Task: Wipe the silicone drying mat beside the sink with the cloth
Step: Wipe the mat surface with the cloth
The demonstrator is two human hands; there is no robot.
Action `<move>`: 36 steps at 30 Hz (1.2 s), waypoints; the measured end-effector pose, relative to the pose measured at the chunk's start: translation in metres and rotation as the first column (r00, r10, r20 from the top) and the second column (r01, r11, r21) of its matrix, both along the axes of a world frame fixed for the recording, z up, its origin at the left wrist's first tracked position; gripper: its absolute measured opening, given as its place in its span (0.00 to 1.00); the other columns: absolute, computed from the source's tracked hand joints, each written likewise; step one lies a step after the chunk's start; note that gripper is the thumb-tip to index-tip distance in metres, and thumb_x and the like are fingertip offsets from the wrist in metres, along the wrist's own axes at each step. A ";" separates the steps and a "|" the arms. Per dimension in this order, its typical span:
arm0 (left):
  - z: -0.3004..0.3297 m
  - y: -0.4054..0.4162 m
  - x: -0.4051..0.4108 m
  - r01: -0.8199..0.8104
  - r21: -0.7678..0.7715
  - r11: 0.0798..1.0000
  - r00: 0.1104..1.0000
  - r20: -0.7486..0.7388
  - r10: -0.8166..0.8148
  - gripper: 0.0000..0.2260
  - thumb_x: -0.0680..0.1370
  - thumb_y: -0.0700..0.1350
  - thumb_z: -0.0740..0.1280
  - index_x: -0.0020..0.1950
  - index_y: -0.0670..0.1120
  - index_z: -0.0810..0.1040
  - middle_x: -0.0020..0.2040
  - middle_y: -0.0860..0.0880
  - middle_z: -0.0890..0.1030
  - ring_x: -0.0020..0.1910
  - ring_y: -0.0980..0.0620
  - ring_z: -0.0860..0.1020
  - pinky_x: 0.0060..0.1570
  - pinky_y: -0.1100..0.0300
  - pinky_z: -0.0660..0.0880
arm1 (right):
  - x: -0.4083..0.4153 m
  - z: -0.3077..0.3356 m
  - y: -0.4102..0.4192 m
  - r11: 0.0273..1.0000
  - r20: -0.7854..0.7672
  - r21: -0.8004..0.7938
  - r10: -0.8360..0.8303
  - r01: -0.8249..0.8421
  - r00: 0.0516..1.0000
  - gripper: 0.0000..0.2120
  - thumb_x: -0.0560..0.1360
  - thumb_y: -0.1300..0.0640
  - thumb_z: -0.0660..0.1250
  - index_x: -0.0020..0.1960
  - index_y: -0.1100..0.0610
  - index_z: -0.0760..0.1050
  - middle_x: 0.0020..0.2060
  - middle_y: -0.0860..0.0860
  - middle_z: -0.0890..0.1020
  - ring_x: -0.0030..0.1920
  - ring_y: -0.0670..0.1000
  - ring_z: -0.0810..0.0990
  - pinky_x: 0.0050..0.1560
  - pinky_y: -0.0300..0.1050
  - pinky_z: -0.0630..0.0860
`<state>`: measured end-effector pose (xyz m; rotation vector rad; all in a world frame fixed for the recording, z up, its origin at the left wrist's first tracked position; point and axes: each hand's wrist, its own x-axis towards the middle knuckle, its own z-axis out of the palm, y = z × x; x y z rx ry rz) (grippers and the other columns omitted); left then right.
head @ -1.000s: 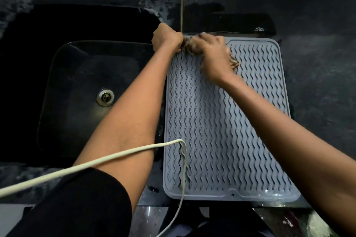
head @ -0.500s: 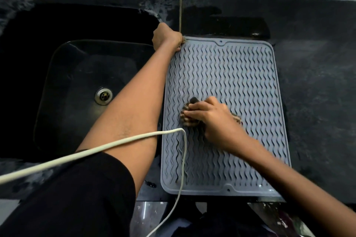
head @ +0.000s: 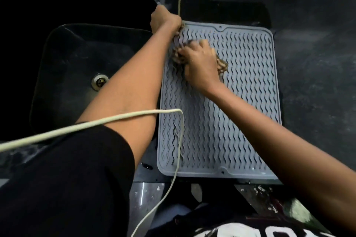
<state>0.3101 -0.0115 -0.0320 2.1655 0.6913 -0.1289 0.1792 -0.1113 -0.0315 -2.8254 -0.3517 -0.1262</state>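
Dark counter [head: 312, 75] | right hand [head: 200, 67] presses cloth [head: 222, 65] on mat [head: 231, 121] | no legible writing

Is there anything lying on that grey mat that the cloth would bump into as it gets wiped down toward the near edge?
Yes. A pale cord hangs across the near-left part of the mat, in line with the cloth under the right hand. It may hang above the mat rather than rest on it.

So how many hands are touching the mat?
2. The left hand grips the mat's far left corner, next to the sink. The right hand presses the cloth on the mat's far part.
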 end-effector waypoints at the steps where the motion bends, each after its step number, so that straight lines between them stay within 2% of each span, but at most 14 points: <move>1: 0.000 0.000 0.000 -0.001 -0.021 1.000 1.000 -0.005 0.001 0.15 0.72 0.43 0.72 0.57 0.45 0.78 0.55 0.46 0.82 0.48 0.49 0.83 0.47 0.57 0.82 | -0.023 0.001 -0.003 0.998 0.001 0.049 0.041 -0.041 0.999 0.14 0.74 0.65 0.60 0.57 0.58 0.77 0.56 0.54 0.79 0.54 0.56 0.71 0.52 0.49 0.65; 3: 0.002 -0.002 -0.002 -0.011 -0.011 1.000 1.000 -0.001 0.011 0.13 0.72 0.42 0.72 0.55 0.44 0.78 0.53 0.46 0.82 0.44 0.49 0.84 0.42 0.56 0.83 | -0.073 0.003 -0.010 0.984 -0.007 0.148 0.101 -0.098 0.995 0.12 0.74 0.62 0.59 0.50 0.58 0.80 0.48 0.53 0.82 0.46 0.55 0.72 0.45 0.46 0.63; 7: 0.000 -0.004 -0.010 -0.002 0.046 0.999 0.999 0.049 0.000 0.10 0.76 0.41 0.67 0.57 0.43 0.78 0.57 0.46 0.80 0.52 0.47 0.82 0.49 0.57 0.81 | -0.124 0.011 -0.022 0.954 -0.075 0.205 0.238 -0.219 0.968 0.09 0.71 0.64 0.63 0.45 0.60 0.82 0.40 0.51 0.83 0.40 0.55 0.74 0.37 0.47 0.68; 9: 0.002 -0.005 -0.015 0.030 0.081 0.996 0.998 0.054 -0.035 0.09 0.77 0.43 0.67 0.56 0.44 0.80 0.57 0.47 0.82 0.54 0.49 0.81 0.53 0.60 0.78 | -0.108 0.019 -0.026 0.927 -0.185 0.342 0.225 -0.152 0.957 0.11 0.71 0.68 0.63 0.47 0.57 0.82 0.40 0.46 0.81 0.41 0.49 0.73 0.41 0.47 0.73; 11: 0.004 -0.003 -0.018 0.078 0.044 0.996 0.996 0.034 -0.080 0.11 0.78 0.46 0.68 0.57 0.45 0.81 0.57 0.47 0.82 0.56 0.49 0.80 0.57 0.60 0.77 | -0.080 0.028 -0.030 0.886 -0.143 0.461 0.135 -0.054 0.980 0.13 0.71 0.70 0.63 0.48 0.56 0.81 0.42 0.46 0.81 0.45 0.48 0.75 0.47 0.44 0.73; 15: 0.012 0.000 -0.027 0.186 -0.273 0.944 0.981 0.000 -0.193 0.16 0.77 0.52 0.67 0.58 0.42 0.80 0.60 0.41 0.81 0.61 0.44 0.79 0.61 0.53 0.77 | -0.005 0.028 -0.028 0.925 -0.061 0.369 -0.067 0.085 0.996 0.18 0.74 0.66 0.62 0.62 0.57 0.75 0.58 0.54 0.78 0.57 0.53 0.72 0.57 0.44 0.68; 17: 0.011 0.000 -0.040 0.262 -0.304 0.916 0.964 0.040 -0.262 0.13 0.77 0.49 0.68 0.59 0.44 0.78 0.60 0.43 0.81 0.60 0.47 0.79 0.62 0.54 0.76 | 0.013 0.017 -0.021 0.975 -0.136 0.205 -0.051 0.079 0.989 0.22 0.74 0.65 0.60 0.68 0.56 0.70 0.64 0.54 0.74 0.62 0.55 0.68 0.63 0.48 0.67; 19: 0.006 0.001 -0.050 0.321 -0.276 0.906 0.947 0.098 -0.306 0.19 0.75 0.43 0.71 0.65 0.43 0.74 0.61 0.45 0.79 0.59 0.51 0.78 0.63 0.60 0.74 | 0.007 0.009 -0.012 0.994 -0.111 0.105 -0.016 0.027 0.994 0.21 0.73 0.66 0.60 0.65 0.56 0.72 0.63 0.53 0.74 0.60 0.55 0.68 0.61 0.53 0.68; 23: 0.003 0.001 -0.059 0.392 -0.161 0.906 0.916 0.162 -0.367 0.26 0.72 0.34 0.73 0.69 0.41 0.71 0.62 0.46 0.77 0.56 0.57 0.72 0.56 0.72 0.70 | -0.063 0.006 -0.009 0.981 -0.032 0.158 0.117 -0.110 0.993 0.15 0.71 0.69 0.62 0.54 0.56 0.78 0.51 0.51 0.80 0.48 0.49 0.66 0.48 0.45 0.64; 26: 0.003 0.000 -0.060 0.383 -0.150 0.911 0.918 0.170 -0.358 0.27 0.71 0.32 0.73 0.69 0.40 0.72 0.57 0.48 0.75 0.54 0.57 0.70 0.47 0.79 0.70 | -0.126 0.008 -0.014 0.965 -0.040 0.138 0.232 -0.225 0.972 0.14 0.67 0.70 0.67 0.50 0.59 0.80 0.46 0.51 0.82 0.45 0.53 0.70 0.44 0.46 0.62; 28: 0.003 -0.001 -0.064 0.380 -0.123 0.917 0.917 0.183 -0.356 0.26 0.71 0.32 0.73 0.68 0.41 0.73 0.60 0.48 0.76 0.55 0.56 0.72 0.53 0.76 0.71 | -0.140 0.012 -0.014 0.947 -0.122 0.138 0.307 -0.290 0.944 0.14 0.66 0.69 0.67 0.49 0.58 0.81 0.45 0.50 0.83 0.45 0.55 0.73 0.42 0.47 0.64; 32: 0.008 -0.005 -0.078 0.439 -0.040 0.898 0.884 0.199 -0.423 0.18 0.76 0.36 0.69 0.65 0.43 0.76 0.65 0.47 0.76 0.62 0.52 0.75 0.62 0.67 0.70 | -0.123 0.028 -0.019 0.913 -0.203 0.384 0.231 -0.140 0.951 0.13 0.70 0.68 0.64 0.49 0.56 0.81 0.43 0.50 0.84 0.44 0.49 0.74 0.42 0.44 0.73; 34: 0.010 -0.004 -0.088 0.430 -0.067 0.900 0.881 0.247 -0.402 0.11 0.80 0.40 0.64 0.62 0.42 0.78 0.60 0.47 0.78 0.57 0.53 0.76 0.57 0.68 0.72 | -0.106 0.029 -0.022 0.896 -0.110 0.437 0.136 -0.075 0.984 0.13 0.71 0.68 0.64 0.51 0.58 0.80 0.45 0.52 0.83 0.45 0.48 0.74 0.45 0.42 0.73; 36: 0.010 0.000 -0.102 0.392 -0.074 0.917 0.891 0.279 -0.359 0.11 0.82 0.44 0.59 0.57 0.43 0.79 0.54 0.46 0.80 0.54 0.51 0.76 0.51 0.65 0.70 | -0.084 0.025 -0.022 0.915 -0.070 0.403 0.059 -0.025 0.996 0.15 0.72 0.66 0.64 0.58 0.58 0.77 0.53 0.54 0.81 0.52 0.51 0.74 0.55 0.48 0.73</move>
